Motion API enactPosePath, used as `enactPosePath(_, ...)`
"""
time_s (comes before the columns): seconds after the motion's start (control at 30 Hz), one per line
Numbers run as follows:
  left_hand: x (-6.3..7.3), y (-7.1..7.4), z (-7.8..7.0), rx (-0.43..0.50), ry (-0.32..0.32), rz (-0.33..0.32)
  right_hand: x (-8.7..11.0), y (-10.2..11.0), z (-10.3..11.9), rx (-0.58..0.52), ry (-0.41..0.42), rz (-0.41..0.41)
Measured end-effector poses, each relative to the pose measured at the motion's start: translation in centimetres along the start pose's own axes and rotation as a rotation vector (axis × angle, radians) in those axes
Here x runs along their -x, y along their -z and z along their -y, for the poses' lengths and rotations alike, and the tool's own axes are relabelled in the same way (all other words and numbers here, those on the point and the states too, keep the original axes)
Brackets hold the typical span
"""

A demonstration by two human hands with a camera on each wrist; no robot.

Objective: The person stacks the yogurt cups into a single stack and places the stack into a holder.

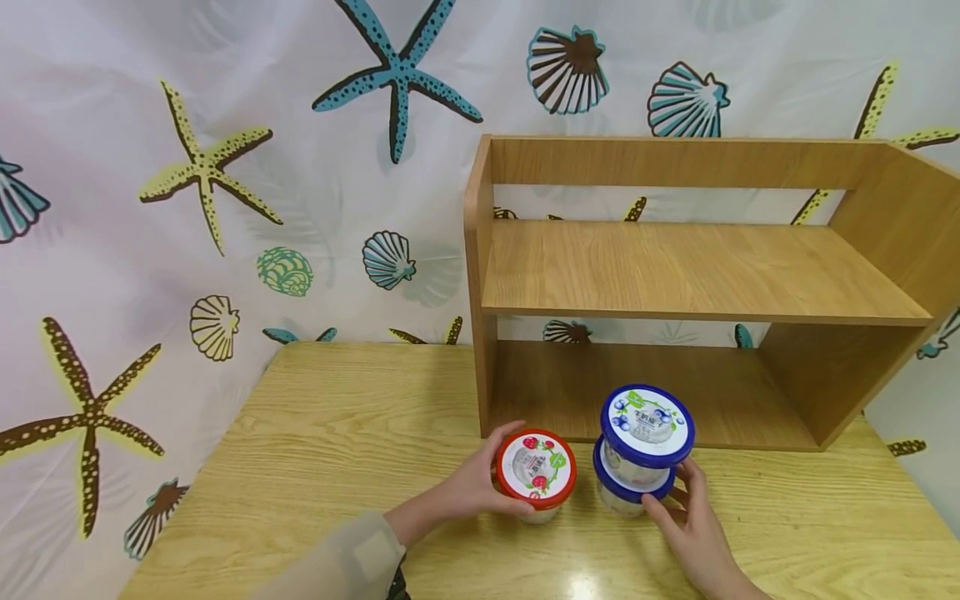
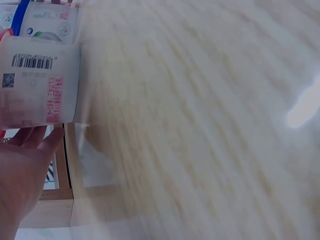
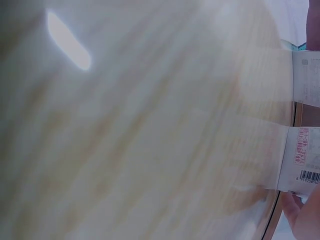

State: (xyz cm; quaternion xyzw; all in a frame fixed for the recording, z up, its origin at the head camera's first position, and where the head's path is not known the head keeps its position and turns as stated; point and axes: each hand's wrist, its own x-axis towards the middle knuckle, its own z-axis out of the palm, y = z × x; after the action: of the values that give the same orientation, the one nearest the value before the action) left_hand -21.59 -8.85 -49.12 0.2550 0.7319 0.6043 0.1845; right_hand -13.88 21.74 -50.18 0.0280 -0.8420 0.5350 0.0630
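The fingers of the left hand (image 1: 474, 485) clamp a red-lidded tub (image 1: 536, 469), its lid mostly cut off in the left wrist view. The fingers of the right hand (image 1: 696, 527) grip the lower blue-lidded tub (image 1: 619, 501), tips partly hidden behind; above them, the upper blue-lidded tub (image 1: 648, 425) covers most of its lid.

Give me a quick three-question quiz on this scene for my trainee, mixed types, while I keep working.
1. Which hand holds the red-lidded cup? A) left B) right C) neither
2. True or false: the upper blue-lidded cup stands on the red-lidded cup.
3. Fill in: a wooden ____ stands beyond the cups.

Key:
1. A, the left hand.
2. False; it stands on the lower blue-lidded cup.
3. Shelf unit.
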Motion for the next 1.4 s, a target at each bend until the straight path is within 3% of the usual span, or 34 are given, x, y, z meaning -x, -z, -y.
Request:
enactPosePath(0.37, -0.1, -0.4, 0.4, -0.039, -0.001, -0.025, 0.0, 0.1, 0.1, -0.013, -0.024, 0.007)
enactPosePath(0.8, 0.3, 0.3, -1.0, -0.02, 0.025, -0.045, 0.0, 0.0, 0.0, -0.006, -0.01, 0.0)
enactPosePath(1.07, 0.5, 1.3, -3.5, -0.025, -0.031, -0.058, -0.1, -0.1, -0.1, -0.007, 0.003, 0.002)
enactPosePath(1.4, 0.1, 2.3, -8.4, -0.117, -0.1, -0.031, 0.0, -0.1, 0.0, -0.004, 0.005, -0.005)
